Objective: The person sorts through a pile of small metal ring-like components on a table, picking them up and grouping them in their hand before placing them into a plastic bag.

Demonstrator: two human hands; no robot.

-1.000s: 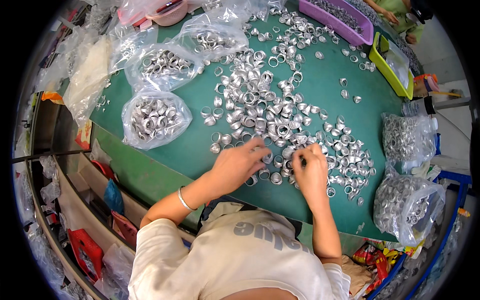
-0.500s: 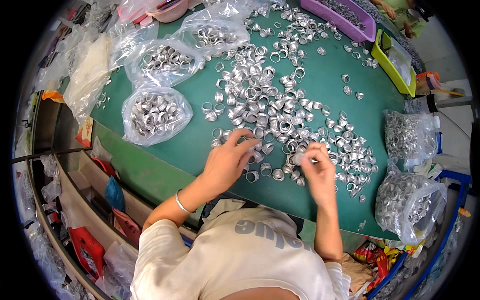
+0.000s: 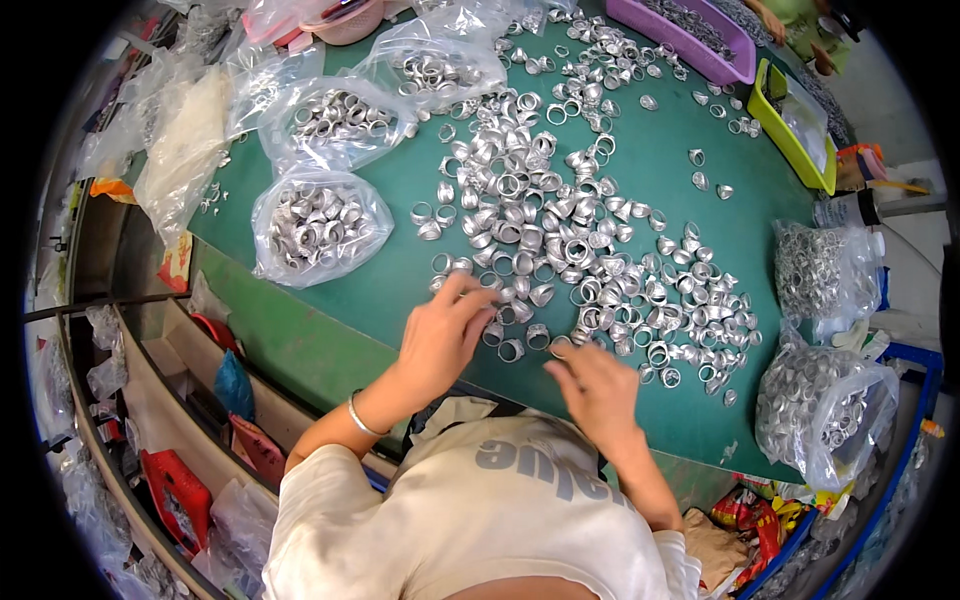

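A broad pile of silver-coloured metal rings point(image 3: 525, 185) lies loose on the green tabletop point(image 3: 400, 265). My left hand point(image 3: 437, 335), with a bangle point(image 3: 362, 412) at its wrist, reaches to the pile's near left edge. Its fingers are bent but apart, the tips among rings, and I make out nothing held. My right hand point(image 3: 600, 395) is low over the pile's near edge. Its index fingertip meets a single ring point(image 3: 561, 346) on the table, with the thumb a little apart below it; the other fingers are curled and partly hidden.
Clear plastic bags of rings point(image 3: 320, 228) stand at the left, and more bulging bags point(image 3: 815, 400) at the right edge. A purple basket point(image 3: 735, 62) and a yellow-green tray point(image 3: 822, 175) sit far right. Open drawers point(image 3: 210, 390) lie lower left. Another person's hand point(image 3: 770, 25) shows far right.
My right hand has moved left and nearer to me, from the pile to the ring at its near edge. My left hand has barely moved. The whole view has shifted slightly.
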